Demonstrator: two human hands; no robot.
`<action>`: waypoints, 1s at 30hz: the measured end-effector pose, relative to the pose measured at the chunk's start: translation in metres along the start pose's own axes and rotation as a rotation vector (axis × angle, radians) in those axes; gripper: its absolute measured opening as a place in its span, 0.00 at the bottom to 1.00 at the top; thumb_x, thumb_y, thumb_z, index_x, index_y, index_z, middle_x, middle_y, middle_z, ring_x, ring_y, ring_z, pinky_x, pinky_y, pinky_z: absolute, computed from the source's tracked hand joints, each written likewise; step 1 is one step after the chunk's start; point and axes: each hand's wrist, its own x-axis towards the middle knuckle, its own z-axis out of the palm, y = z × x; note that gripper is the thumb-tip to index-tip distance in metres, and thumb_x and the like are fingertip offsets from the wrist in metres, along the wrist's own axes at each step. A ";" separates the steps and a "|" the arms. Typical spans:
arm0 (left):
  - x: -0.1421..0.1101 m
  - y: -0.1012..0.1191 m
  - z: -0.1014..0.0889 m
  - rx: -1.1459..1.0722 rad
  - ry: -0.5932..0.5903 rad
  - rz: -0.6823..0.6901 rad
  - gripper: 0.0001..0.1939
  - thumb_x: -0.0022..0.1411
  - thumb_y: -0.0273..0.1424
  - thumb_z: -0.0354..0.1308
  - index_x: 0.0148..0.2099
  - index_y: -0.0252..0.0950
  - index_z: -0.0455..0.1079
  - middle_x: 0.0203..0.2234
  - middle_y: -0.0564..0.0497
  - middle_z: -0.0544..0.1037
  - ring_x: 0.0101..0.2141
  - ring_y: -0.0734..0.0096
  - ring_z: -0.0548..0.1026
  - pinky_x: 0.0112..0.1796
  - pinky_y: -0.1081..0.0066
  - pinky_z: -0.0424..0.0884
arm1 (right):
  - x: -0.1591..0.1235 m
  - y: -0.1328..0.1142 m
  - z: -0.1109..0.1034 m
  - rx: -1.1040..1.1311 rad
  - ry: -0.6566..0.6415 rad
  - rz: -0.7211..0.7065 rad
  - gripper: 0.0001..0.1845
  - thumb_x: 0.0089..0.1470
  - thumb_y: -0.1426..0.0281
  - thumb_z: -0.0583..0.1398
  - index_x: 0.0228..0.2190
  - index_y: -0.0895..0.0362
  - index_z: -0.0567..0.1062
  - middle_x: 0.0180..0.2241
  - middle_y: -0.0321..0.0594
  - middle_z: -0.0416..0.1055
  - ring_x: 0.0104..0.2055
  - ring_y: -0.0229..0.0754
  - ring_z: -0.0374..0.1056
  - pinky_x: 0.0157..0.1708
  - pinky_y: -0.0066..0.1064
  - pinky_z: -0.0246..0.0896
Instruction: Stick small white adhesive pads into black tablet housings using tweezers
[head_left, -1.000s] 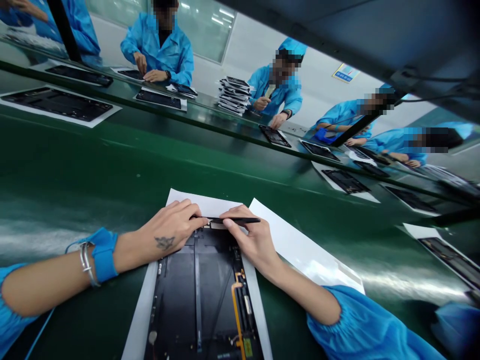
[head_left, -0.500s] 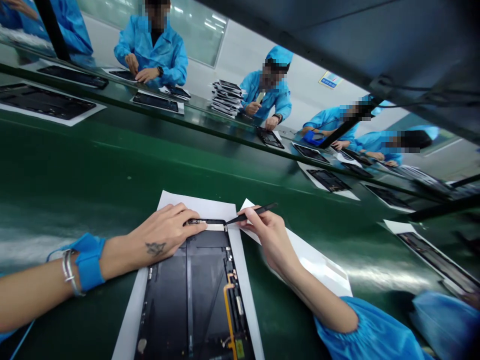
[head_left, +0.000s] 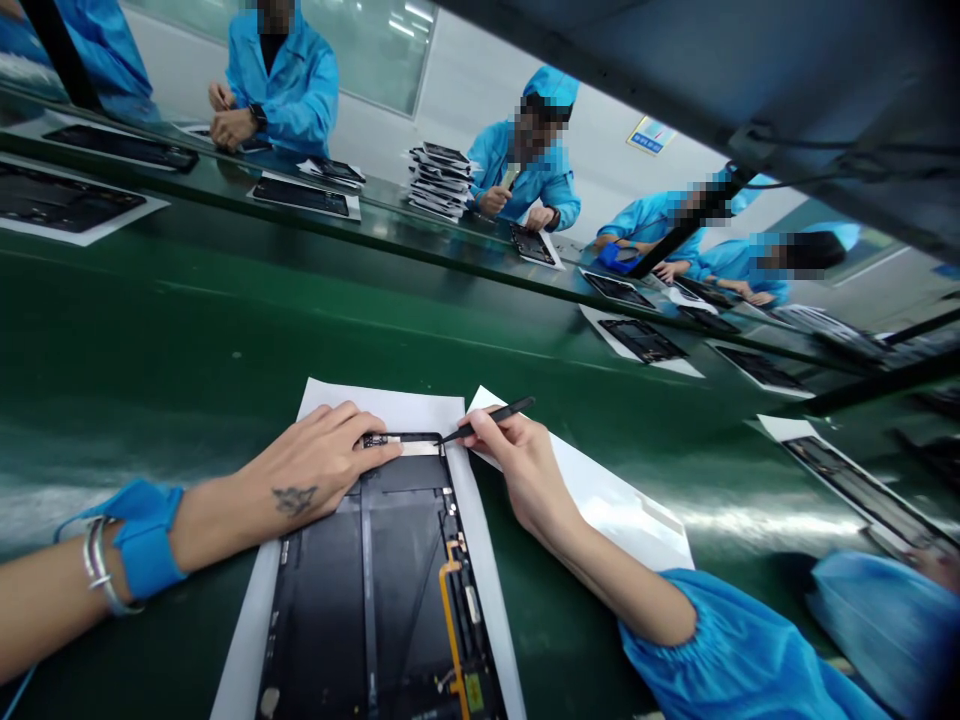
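Observation:
An opened tablet (head_left: 405, 560) with black inner parts and an orange flex cable (head_left: 448, 610) lies on a white paper sheet (head_left: 247, 640). My left hand (head_left: 326, 460) rests flat over its upper left corner, fingers stretched out, the thumb on a whitish strip (head_left: 420, 449) along the top edge. Between the thumb and fingers of my right hand (head_left: 517, 455) is a pair of black tweezers (head_left: 487, 420). Their tip meets the right end of the strip, near the tablet's upper right corner. Whether the tips pinch anything is too small to tell.
Another white sheet (head_left: 615, 490) lies under my right forearm on the green bench (head_left: 225, 330). Across the bench, people in blue work beside more opened tablets (head_left: 300, 195) and a tall stack (head_left: 439, 180). A dark shelf (head_left: 660, 60) hangs overhead. A blue sleeve (head_left: 885, 620) shows at right.
The tweezers' tip has shifted slightly left, from the tablet's corner onto the strip's end. My left hand keeps its place on the tablet. The whole view has shifted a little.

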 end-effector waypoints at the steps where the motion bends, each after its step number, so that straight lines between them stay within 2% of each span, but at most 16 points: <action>1: 0.000 0.000 -0.001 -0.002 -0.005 0.003 0.27 0.60 0.15 0.48 0.58 0.40 0.71 0.47 0.46 0.74 0.44 0.60 0.69 0.41 0.65 0.65 | 0.000 0.001 0.000 -0.019 -0.005 -0.007 0.21 0.50 0.50 0.68 0.26 0.57 0.81 0.25 0.38 0.73 0.32 0.41 0.68 0.39 0.33 0.64; 5: 0.001 0.001 -0.004 -0.002 -0.041 0.002 0.27 0.61 0.15 0.48 0.58 0.39 0.71 0.47 0.46 0.74 0.44 0.60 0.70 0.41 0.65 0.65 | 0.001 0.002 -0.001 -0.079 -0.013 -0.032 0.22 0.53 0.50 0.67 0.25 0.57 0.80 0.26 0.38 0.74 0.32 0.42 0.68 0.39 0.33 0.62; 10: 0.000 0.000 0.000 0.002 -0.020 -0.008 0.27 0.61 0.15 0.48 0.58 0.41 0.70 0.48 0.46 0.73 0.45 0.61 0.69 0.41 0.65 0.65 | 0.002 0.002 -0.001 -0.096 -0.014 -0.043 0.22 0.53 0.50 0.66 0.26 0.57 0.80 0.26 0.38 0.74 0.32 0.42 0.68 0.38 0.33 0.61; 16: -0.001 -0.001 0.002 0.019 -0.055 -0.016 0.27 0.63 0.16 0.48 0.59 0.42 0.69 0.50 0.47 0.73 0.47 0.60 0.69 0.43 0.65 0.65 | 0.002 0.002 -0.001 -0.158 -0.044 -0.091 0.23 0.54 0.49 0.65 0.27 0.58 0.79 0.26 0.39 0.74 0.32 0.43 0.69 0.37 0.34 0.63; 20: 0.001 -0.002 -0.003 0.046 -0.075 0.037 0.26 0.63 0.15 0.48 0.59 0.39 0.68 0.52 0.45 0.73 0.48 0.59 0.70 0.44 0.64 0.66 | 0.004 0.000 -0.005 -0.191 -0.028 -0.152 0.23 0.56 0.49 0.63 0.28 0.57 0.78 0.30 0.40 0.74 0.33 0.45 0.71 0.35 0.35 0.67; 22: 0.005 0.000 -0.006 0.113 -0.116 0.077 0.25 0.64 0.16 0.48 0.60 0.37 0.68 0.51 0.44 0.74 0.46 0.58 0.71 0.42 0.62 0.67 | 0.004 -0.007 -0.007 -0.222 -0.019 -0.255 0.21 0.59 0.51 0.61 0.31 0.56 0.79 0.34 0.42 0.75 0.37 0.47 0.71 0.36 0.35 0.67; 25: 0.014 0.009 -0.010 0.249 -0.183 0.120 0.26 0.67 0.20 0.50 0.65 0.38 0.63 0.46 0.43 0.74 0.40 0.56 0.72 0.38 0.61 0.67 | 0.002 -0.024 -0.009 -0.304 -0.057 -0.522 0.13 0.64 0.60 0.59 0.36 0.54 0.78 0.39 0.42 0.75 0.45 0.47 0.70 0.44 0.36 0.65; 27: 0.020 0.018 -0.012 0.324 -0.192 0.113 0.28 0.69 0.22 0.50 0.68 0.40 0.59 0.44 0.43 0.74 0.39 0.55 0.72 0.37 0.61 0.68 | 0.000 -0.036 -0.006 -0.384 -0.155 -0.661 0.09 0.67 0.66 0.56 0.38 0.54 0.76 0.38 0.41 0.75 0.43 0.44 0.70 0.45 0.35 0.64; 30: 0.027 0.028 -0.013 0.362 -0.219 0.051 0.28 0.69 0.21 0.48 0.68 0.41 0.58 0.46 0.41 0.74 0.41 0.53 0.74 0.39 0.57 0.71 | 0.003 -0.045 0.002 -0.606 -0.349 -0.780 0.09 0.67 0.75 0.53 0.40 0.54 0.72 0.35 0.40 0.73 0.38 0.43 0.68 0.39 0.34 0.62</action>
